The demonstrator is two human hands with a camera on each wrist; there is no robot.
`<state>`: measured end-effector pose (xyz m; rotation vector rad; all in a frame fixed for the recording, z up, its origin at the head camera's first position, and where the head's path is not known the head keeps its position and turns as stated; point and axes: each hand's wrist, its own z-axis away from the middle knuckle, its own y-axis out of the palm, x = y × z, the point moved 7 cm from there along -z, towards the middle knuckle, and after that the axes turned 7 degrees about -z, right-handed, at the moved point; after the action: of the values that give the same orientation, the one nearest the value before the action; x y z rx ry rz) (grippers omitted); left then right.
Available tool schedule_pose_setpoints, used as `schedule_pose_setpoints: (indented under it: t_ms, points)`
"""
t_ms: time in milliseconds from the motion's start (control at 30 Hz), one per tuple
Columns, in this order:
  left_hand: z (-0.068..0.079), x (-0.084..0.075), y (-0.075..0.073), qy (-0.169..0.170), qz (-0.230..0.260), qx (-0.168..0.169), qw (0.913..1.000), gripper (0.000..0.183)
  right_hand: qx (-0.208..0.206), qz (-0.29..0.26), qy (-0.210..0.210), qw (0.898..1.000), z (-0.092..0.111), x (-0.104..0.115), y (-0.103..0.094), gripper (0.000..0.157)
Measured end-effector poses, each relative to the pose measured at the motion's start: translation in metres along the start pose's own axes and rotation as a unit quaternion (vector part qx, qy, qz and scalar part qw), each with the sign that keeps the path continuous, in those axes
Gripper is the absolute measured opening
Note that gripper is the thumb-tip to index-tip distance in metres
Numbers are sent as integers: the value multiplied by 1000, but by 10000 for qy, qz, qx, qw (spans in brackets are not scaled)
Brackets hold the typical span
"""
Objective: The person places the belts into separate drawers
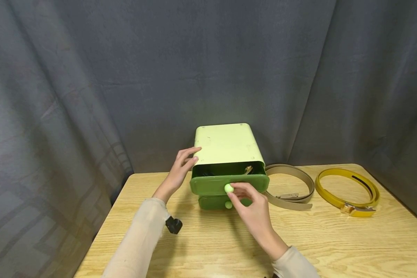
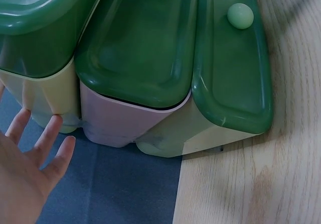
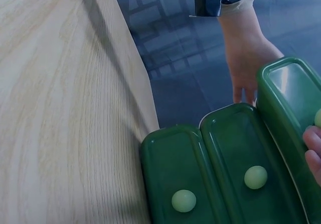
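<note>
A small drawer cabinet [image 1: 227,143] with a pale green top and dark green drawer fronts stands at the back of the table. Its top drawer [image 1: 208,186] is pulled partway out, and a gold buckle [image 1: 248,169] shows inside. My right hand [image 1: 255,210] pinches that drawer's round light-green knob [image 1: 228,188] between thumb and fingertips. Against the cabinet's left side, my left hand [image 1: 177,170] rests its spread fingers near the top edge. Below, the middle drawer [image 2: 140,43] and bottom drawer [image 2: 233,68] are pushed in, as the left wrist view shows.
To the right of the cabinet lies a coiled tan belt [image 1: 307,181], close to its side. Farther right is a coiled yellow belt [image 1: 328,197] with a metal buckle. A dark grey curtain [image 1: 208,77] hangs behind the wooden table [image 1: 201,247].
</note>
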<state>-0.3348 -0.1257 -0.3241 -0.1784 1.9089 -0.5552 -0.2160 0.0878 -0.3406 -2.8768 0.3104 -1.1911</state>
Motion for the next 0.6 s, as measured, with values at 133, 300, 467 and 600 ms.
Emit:
schedule_pose_setpoints:
  t_ms: [133,300,467,600]
  points:
    - [1,0,0,25,-55,-26,10000,43,-19,3,25,10000,-1,-1,0,27]
    - [1,-1,-1,55,-51,-35,10000,43,-52,77,-105,9999,-4,-2,1,27]
    - [0,1,0,59,-31,12,10000,43,-101,197,-104,9997,-9,12,2,27]
    - [1,0,0,62,-71,20,10000,43,-97,200,-170,9996,-13,28,3,25]
